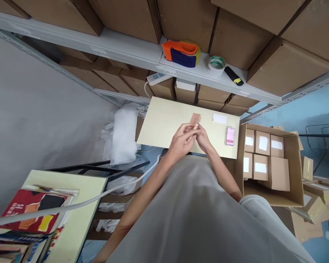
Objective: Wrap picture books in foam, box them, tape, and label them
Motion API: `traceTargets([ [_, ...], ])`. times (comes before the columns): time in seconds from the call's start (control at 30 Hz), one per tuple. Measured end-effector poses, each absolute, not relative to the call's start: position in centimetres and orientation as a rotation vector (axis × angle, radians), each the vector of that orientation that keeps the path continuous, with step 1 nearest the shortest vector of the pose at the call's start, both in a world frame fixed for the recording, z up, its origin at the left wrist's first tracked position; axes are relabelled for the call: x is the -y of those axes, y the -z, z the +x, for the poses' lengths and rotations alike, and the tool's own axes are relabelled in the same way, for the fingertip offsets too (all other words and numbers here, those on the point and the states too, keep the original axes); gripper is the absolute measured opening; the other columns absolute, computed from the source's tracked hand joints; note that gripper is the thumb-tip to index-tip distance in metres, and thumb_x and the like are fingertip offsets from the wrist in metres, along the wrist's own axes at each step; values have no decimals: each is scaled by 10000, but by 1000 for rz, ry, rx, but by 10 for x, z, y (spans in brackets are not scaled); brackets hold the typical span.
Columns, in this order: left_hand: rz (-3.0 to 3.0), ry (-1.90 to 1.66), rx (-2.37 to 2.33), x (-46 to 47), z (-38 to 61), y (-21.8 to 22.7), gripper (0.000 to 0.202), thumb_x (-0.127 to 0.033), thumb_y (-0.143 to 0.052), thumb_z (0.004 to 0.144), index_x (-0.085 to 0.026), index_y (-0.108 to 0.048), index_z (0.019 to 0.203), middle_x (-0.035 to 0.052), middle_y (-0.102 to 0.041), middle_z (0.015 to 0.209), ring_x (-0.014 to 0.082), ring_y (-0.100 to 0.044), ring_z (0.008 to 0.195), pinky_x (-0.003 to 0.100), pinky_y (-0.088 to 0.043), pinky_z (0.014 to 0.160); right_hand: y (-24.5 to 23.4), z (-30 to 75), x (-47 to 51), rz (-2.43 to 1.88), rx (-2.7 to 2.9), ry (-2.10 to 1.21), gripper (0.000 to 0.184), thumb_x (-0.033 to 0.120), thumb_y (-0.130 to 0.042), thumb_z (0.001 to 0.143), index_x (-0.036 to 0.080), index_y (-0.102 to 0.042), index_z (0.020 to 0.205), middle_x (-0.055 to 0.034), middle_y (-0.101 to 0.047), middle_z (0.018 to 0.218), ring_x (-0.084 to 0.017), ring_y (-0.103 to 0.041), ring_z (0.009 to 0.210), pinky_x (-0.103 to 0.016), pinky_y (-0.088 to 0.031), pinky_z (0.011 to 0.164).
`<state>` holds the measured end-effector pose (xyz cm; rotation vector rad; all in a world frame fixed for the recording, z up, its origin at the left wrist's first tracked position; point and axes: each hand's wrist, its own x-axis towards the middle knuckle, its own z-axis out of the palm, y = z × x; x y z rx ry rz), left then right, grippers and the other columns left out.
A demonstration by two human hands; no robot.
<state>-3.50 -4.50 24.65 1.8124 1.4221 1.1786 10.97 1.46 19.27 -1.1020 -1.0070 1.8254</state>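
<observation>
Both hands come together over the cream tabletop [164,117]. My left hand [182,139] is closed, its fingers bent towards the other hand. A small flat pinkish-brown piece [195,118] juts out just beyond the fingertips; its kind is not clear. My right hand [203,138] is also closed, its fingers pressed against those of my left hand. What lies between the fingers is mostly hidden. To the right on the tabletop are a white label-like slip [219,118] and a pink-screened phone-like object [230,136], partly blurred.
On the shelf above sit an orange-and-blue tape dispenser [181,53], a tape roll [216,65] and a black-and-yellow cutter [234,75]. An open carton [295,175] with several small boxes stands right. A white cable [104,193] crosses at left, near stacked books [34,210].
</observation>
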Motion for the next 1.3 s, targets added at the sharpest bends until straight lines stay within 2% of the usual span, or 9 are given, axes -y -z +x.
traceTargets([
  [0.1, 2046, -1074, -1426, 47, -9, -244, 362, -135, -643, 1003, -283, -888, 1226, 140, -723, 1453, 342, -686, 1243, 517, -599, 1092, -192, 97, -9, -978, 838, -2026, 598, 704, -724, 975, 199, -732, 1295, -134, -827, 1284, -288, -807, 1167, -432, -684, 1010],
  [0.17, 2120, -1040, -1460, 49, 1, -242, 359, -116, -637, 997, -272, -891, 1196, 144, -732, 1464, 349, -691, 1199, 527, -604, 1049, -192, 95, -6, -977, 778, -2075, 573, 645, -576, 1081, 163, -723, 1354, -148, -809, 1325, -266, -798, 1192, -405, -675, 1000],
  [0.23, 2104, -1060, -1477, 51, 4, -242, 350, -133, -612, 1034, -272, -889, 1197, 138, -745, 1456, 342, -705, 1207, 514, -609, 1044, -192, 98, -6, -1041, 766, -2072, 523, 583, -532, 1117, 162, -730, 1357, -139, -814, 1327, -244, -788, 1217, -381, -664, 1018],
  [0.33, 1890, -1197, -1515, 54, -2, -242, 342, -225, -565, 1113, -274, -869, 1262, 132, -764, 1413, 323, -716, 1280, 492, -602, 1120, -187, 105, -10, -1115, 744, -2005, 380, 531, -721, 1021, 201, -785, 1199, -95, -855, 1208, -231, -796, 1179, -361, -656, 1078],
  [0.43, 1528, -1363, -1612, 51, -16, -236, 390, -377, -539, 1164, -254, -773, 1451, 142, -755, 1452, 305, -713, 1353, 457, -596, 1177, -177, 114, -14, -1145, 729, -1918, 344, 489, -921, 845, 228, -804, 1036, -57, -865, 1074, -214, -804, 1042, -343, -675, 1017],
  [0.6, 1104, -1450, -1661, 40, -44, -197, 538, -554, -632, 1108, -207, -687, 1516, 160, -762, 1446, 292, -748, 1301, 410, -630, 1119, -165, 128, -15, -1233, 790, -1804, 411, 510, -998, 756, 237, -786, 979, -19, -829, 961, -165, -753, 863, -304, -661, 866],
  [0.87, 1092, -1258, -1845, 50, -59, -142, 611, -437, -696, 1041, -239, -666, 1618, 158, -684, 1286, 291, -724, 1175, 401, -651, 966, -152, 122, -15, -1313, 759, -1772, 480, 526, -1031, 663, 228, -802, 962, -9, -815, 921, -153, -702, 845, -302, -616, 862],
  [1.1, 1112, -1277, -1967, 65, -66, -131, 565, -290, -704, 975, -204, -667, 1532, 180, -659, 1380, 338, -669, 1331, 499, -575, 1196, -140, 99, -12, -1384, 802, -1785, 481, 558, -1003, 698, 228, -801, 984, -27, -823, 917, -165, -703, 834, -318, -627, 851],
  [1.3, 1038, -1227, -2096, 86, -80, -108, 519, -258, -685, 958, -204, -683, 1474, 175, -685, 1383, 342, -664, 1367, 521, -558, 1240, -119, 73, 3, -1450, 933, -1788, 587, 668, -951, 692, 220, -774, 1027, -70, -843, 1009, -217, -757, 951, -373, -647, 917],
])
